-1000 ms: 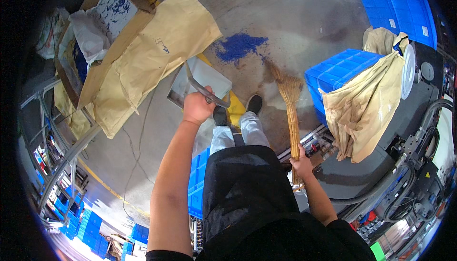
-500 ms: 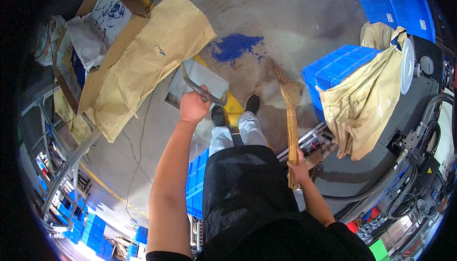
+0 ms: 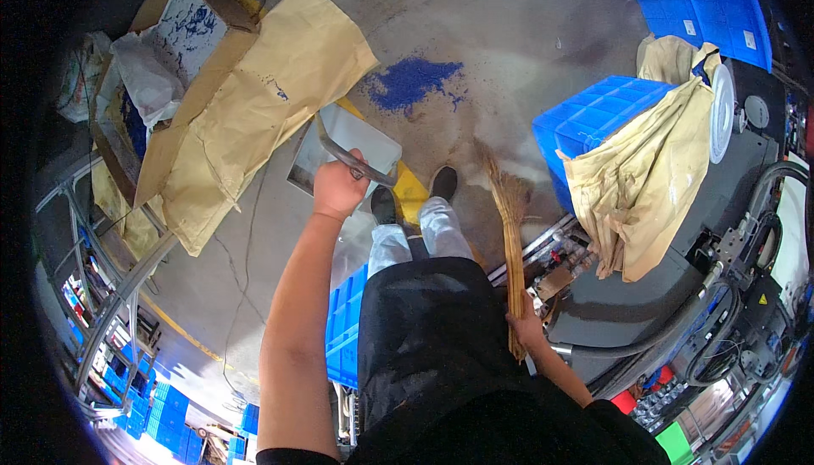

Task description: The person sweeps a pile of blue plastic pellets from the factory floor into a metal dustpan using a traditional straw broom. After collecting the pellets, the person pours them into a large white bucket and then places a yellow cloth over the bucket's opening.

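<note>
My left hand (image 3: pixel 341 185) is closed around the curved grey handle of a dustpan (image 3: pixel 376 136). The pale, shallow pan is low over the floor in front of my feet; whether it touches the ground is hard to tell. In my right hand (image 3: pixel 527 322) is a straw broom (image 3: pixel 512 245), gripped near its lower end beside my right hip. Its bristles point forward and away from me, to the right of my shoes. Beyond the pan, a patch of blue granules (image 3: pixel 415 82) lies scattered on the concrete floor.
To the left, a large brown paper sheet (image 3: pixel 263 109) leans by an opened cardboard box (image 3: pixel 191 33) with blue bits inside. A blue crate (image 3: pixel 598 117) draped with a tan cloth (image 3: pixel 640 185) stands right, near machinery and hoses (image 3: pixel 746 295). A metal frame (image 3: pixel 110 287) is at left.
My right hand has drawn the broom slightly back toward me. The left hand keeps its hold on the dustpan, and the whole view has shifted a little.
</note>
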Available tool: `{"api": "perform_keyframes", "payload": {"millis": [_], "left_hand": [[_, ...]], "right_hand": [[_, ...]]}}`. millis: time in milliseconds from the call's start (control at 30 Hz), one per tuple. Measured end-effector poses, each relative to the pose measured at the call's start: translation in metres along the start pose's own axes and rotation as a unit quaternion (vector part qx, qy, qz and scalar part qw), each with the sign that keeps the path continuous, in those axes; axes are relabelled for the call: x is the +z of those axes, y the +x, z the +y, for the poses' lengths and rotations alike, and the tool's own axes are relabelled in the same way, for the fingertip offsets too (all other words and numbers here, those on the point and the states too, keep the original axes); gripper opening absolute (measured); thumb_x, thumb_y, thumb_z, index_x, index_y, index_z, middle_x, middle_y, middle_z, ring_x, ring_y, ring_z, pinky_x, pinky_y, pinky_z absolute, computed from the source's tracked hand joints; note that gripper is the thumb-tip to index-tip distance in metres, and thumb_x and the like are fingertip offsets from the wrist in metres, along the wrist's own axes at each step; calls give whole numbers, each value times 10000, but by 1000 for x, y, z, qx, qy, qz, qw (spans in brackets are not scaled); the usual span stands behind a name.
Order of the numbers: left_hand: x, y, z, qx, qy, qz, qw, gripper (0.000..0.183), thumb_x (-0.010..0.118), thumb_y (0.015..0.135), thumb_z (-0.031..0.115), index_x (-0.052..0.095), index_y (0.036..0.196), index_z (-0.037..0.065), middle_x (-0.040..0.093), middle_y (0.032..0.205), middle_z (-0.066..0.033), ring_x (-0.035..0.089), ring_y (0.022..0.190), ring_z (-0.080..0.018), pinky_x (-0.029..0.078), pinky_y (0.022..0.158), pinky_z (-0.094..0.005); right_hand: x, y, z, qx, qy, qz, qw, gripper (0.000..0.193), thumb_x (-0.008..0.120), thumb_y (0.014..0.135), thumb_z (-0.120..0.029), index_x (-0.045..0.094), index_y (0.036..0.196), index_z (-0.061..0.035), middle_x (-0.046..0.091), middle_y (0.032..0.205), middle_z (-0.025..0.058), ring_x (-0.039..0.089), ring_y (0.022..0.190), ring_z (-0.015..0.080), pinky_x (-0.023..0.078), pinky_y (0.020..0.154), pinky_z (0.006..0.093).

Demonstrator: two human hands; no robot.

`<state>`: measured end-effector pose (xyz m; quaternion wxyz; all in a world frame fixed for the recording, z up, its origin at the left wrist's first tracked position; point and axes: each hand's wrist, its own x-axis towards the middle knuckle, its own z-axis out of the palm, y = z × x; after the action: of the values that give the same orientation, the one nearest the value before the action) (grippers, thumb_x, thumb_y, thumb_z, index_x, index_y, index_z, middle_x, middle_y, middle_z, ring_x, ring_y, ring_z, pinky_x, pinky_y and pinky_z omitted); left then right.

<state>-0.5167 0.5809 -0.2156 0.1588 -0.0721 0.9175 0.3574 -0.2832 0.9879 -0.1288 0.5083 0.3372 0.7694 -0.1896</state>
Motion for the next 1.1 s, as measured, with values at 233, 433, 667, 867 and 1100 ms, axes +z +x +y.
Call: {"api": "perform_keyframes", "payload": {"millis": [233,433,667,867,1100], "left_hand": [[1,4,2,10,16,-15,1000,95,565,733,141,517,759,63,567,675,-169,560,696,-373,440,589,-428],[7,4,-8,31,19,10,999,131,568,733,203,521,760,84,583,663,-160,580,661,-353,457,570,-442],[4,-2,-7,9,6,-6,1000,105,567,735,170,524,755,76,582,676,-166,566,675,-372,451,579,-441],[-1,-12,-7,-2,-6,-11,1000,100,563,738,164,518,756,76,583,673,-161,568,673,-367,451,583,-431],[2,-9,-10,33,-2,9,999,98,563,733,176,523,761,91,584,661,-150,576,663,-354,457,582,-432]], "right_hand": [[0,-7,50,15,43,9,999,736,671,713,-217,282,1334,-141,538,1107,225,543,1008,334,431,840,380],[-7,3,44,-38,272,-26,961,666,623,760,-138,290,1336,-159,537,982,83,535,777,217,457,714,338],[-12,122,-19,-76,476,0,876,528,583,802,-178,315,1256,-167,505,789,92,531,597,198,453,465,338],[2,185,-161,-25,609,-19,793,522,635,772,-140,311,1177,-203,490,804,96,510,553,213,438,421,354],[34,148,-229,-69,617,-77,780,509,621,785,-169,319,1193,-197,492,835,86,526,631,210,453,460,352]]}}
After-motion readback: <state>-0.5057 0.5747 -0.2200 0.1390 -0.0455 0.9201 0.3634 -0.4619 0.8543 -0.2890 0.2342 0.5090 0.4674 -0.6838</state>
